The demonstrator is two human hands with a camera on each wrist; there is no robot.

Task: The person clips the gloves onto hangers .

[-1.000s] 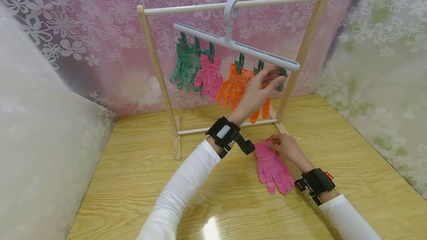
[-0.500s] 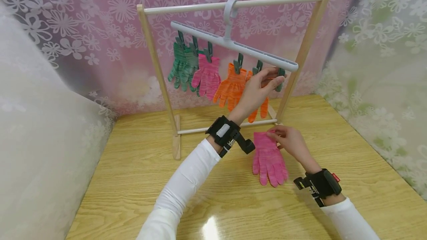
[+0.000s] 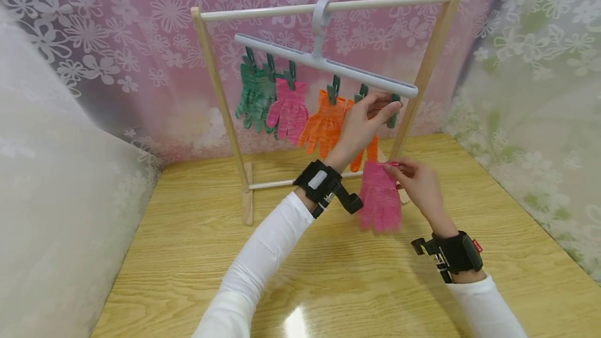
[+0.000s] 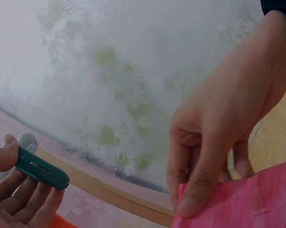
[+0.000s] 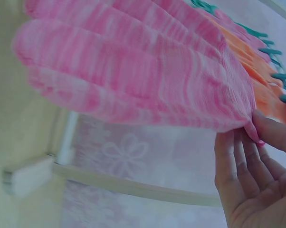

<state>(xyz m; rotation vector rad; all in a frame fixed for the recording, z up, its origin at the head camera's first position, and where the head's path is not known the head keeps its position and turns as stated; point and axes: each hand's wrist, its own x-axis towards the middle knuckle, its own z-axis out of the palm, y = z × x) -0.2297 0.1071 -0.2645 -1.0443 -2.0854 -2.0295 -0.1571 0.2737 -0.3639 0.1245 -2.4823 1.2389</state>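
At the right end of a pale grey hanger (image 3: 347, 70), my left hand (image 3: 361, 124) pinches a dark green clip (image 4: 42, 168) between thumb and fingers. Lower down, my right hand (image 3: 420, 184) pinches a pink glove (image 3: 381, 197) by its cuff; the glove hangs with its fingers downward, above the table. In the right wrist view the thumb and fingertips grip one corner of the cuff. From other clips on the hanger hang an orange glove (image 3: 324, 121), a second orange one partly hidden behind my left hand, another pink glove (image 3: 287, 111) and green gloves (image 3: 255, 95).
The hanger hooks over the white top bar (image 3: 375, 3) of a small rack with wooden posts (image 3: 424, 67). This rack stands on a wood-grain table (image 3: 188, 254). Flowered curtains (image 3: 117, 30) enclose the back and sides.
My right hand has lifted the pink glove off the table and up toward the hanger's right end. The hanger has shifted slightly left; my left hand keeps its grip on the clip.
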